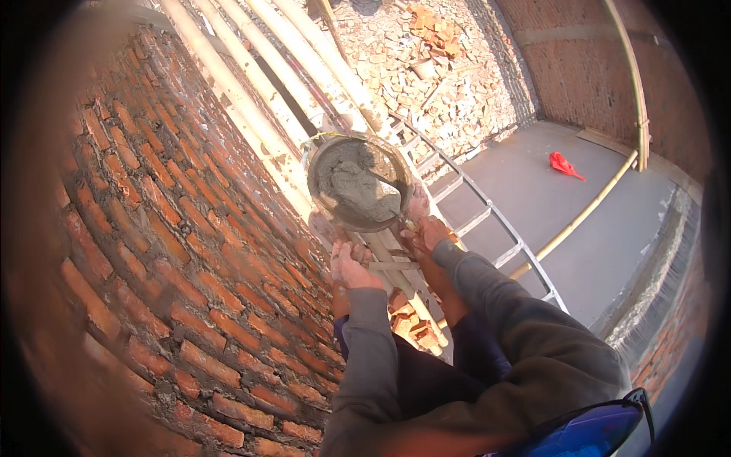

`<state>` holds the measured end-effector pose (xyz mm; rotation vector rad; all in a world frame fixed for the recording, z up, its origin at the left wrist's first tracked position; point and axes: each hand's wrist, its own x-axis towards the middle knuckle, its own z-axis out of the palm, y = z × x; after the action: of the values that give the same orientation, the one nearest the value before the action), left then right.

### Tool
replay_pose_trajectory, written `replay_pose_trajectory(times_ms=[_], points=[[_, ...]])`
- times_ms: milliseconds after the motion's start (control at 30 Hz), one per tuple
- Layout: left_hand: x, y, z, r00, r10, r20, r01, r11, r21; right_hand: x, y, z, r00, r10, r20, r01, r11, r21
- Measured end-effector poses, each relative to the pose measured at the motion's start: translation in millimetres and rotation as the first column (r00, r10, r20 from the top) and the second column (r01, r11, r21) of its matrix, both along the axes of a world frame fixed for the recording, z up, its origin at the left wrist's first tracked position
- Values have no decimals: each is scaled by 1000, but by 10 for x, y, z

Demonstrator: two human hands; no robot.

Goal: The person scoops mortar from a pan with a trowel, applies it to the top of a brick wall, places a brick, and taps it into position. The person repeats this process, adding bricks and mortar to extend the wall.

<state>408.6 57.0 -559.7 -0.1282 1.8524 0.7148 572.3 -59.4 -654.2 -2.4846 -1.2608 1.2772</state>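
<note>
A round bucket [316,199] of wet grey mortar [354,186] stands on the bamboo poles ahead of me. My right hand [428,234], closed, grips a trowel at the bucket's near right rim. The trowel's blade [390,196] lies in the mortar; its yellowish handle is mostly hidden by my fingers. Just below the bucket's near left side, my left hand [353,268] is raised beside the brick wall, its fingers partly bent and apart, with nothing visible in them. My bare feet [418,204] rest on either side of the bucket.
A brick wall [205,305] rises close on my left. Long bamboo poles [259,68] run ahead. To the right, a metal ladder [487,213] slopes over a grey floor [594,236] with a red bag [565,165] and bamboo pole [586,217]. Brick rubble [411,84] lies beyond.
</note>
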Motion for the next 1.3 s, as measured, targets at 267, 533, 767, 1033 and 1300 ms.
replay_pose_trajectory(times_ms=[267,533,767,1033,1300], points=[[-325,-532,906,958,-252,135,203,932,299,784,157,2061,948,315,33,-316,949,22],[-694,-353,3293,912,-376,-162,390,678,623,1029,1009,4412,849,523,-77,-479,823,307],[-1275,-541,6092,834,-454,-315,509,410,757,566,1932,5717,690,703,-171,-490,627,605],[-3037,358,7307,831,7,-556,543,207,814,-557,2859,7154,483,698,-529,-365,710,603],[-4141,3177,5985,993,-114,-20,77,525,847,-2189,3468,7673,315,545,-777,-224,838,498]])
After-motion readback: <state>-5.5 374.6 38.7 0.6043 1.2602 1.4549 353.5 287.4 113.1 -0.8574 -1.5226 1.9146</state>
